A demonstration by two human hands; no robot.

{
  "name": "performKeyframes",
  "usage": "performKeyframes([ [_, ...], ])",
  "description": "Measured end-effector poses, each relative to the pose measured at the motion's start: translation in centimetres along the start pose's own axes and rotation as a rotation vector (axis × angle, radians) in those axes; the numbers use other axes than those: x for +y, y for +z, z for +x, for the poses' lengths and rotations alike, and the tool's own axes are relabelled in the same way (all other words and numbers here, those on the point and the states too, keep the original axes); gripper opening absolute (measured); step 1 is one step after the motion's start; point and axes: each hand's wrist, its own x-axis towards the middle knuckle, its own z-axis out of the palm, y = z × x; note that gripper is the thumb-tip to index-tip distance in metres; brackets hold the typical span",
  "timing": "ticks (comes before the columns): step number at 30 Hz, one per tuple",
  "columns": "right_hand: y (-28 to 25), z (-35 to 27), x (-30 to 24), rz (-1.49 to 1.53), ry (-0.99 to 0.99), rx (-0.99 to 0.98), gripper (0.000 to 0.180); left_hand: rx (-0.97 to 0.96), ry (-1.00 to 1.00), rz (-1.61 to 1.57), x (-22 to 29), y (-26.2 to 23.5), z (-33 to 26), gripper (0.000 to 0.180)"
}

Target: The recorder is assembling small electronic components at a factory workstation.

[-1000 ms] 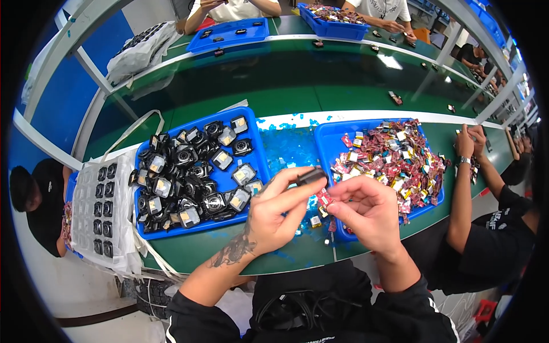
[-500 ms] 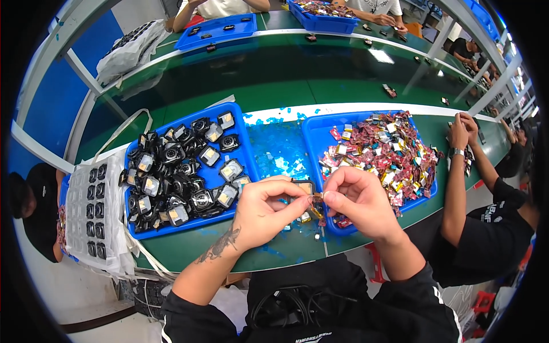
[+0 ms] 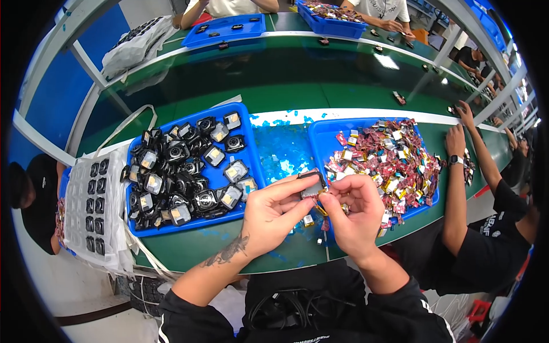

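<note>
My left hand (image 3: pixel 270 216) grips a small dark watch case (image 3: pixel 310 187) by its edges, thumb below and fingers above. My right hand (image 3: pixel 355 212) is closed in a pinch at the case's right edge; what lies between the fingertips is too small to make out. Just below the case is a small battery with yellow edges and a white label (image 3: pixel 309 220); whether it hangs or lies on the table I cannot tell. A blue tray (image 3: pixel 254 146) of black watch cases (image 3: pixel 178 151) stands left of my hands. To the right, another blue tray (image 3: pixel 318 150) holds a heap of batteries with reddish flex pieces (image 3: pixel 389 166).
Blue film scraps (image 3: pixel 280 143) cover the green table between the trays. A stack of white blister trays (image 3: pixel 86 211) stands at the left. Beyond a white rail runs a green conveyor (image 3: pixel 274 74) with scattered parts. Co-workers sit opposite and at the right, one wearing a watch (image 3: pixel 455 159).
The watch case has come up into clearer view between my hands, and my left fingers now hold its edges. My right hand remains in a pinch beside it. The whole view has shifted slightly.
</note>
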Motion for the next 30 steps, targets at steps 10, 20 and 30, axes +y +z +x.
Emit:
performKeyframes([
  [10, 0.5, -0.1, 0.3, -0.125, -0.040, 0.037, 0.032, 0.102, 0.023, -0.129, -0.9, 0.9, -0.5, 0.039],
  [20, 1.1, 1.0, -0.4, 0.050, 0.155, -0.155, 0.041, 0.105, 0.122, -0.087, -1.0, 0.7, -0.6, 0.051],
  [30, 0.7, 21.5, 2.9, -0.327, 0.328, -0.455, 0.042, 0.339, 0.173, 1.737, 1.3, -9.5, 0.8, 0.024],
])
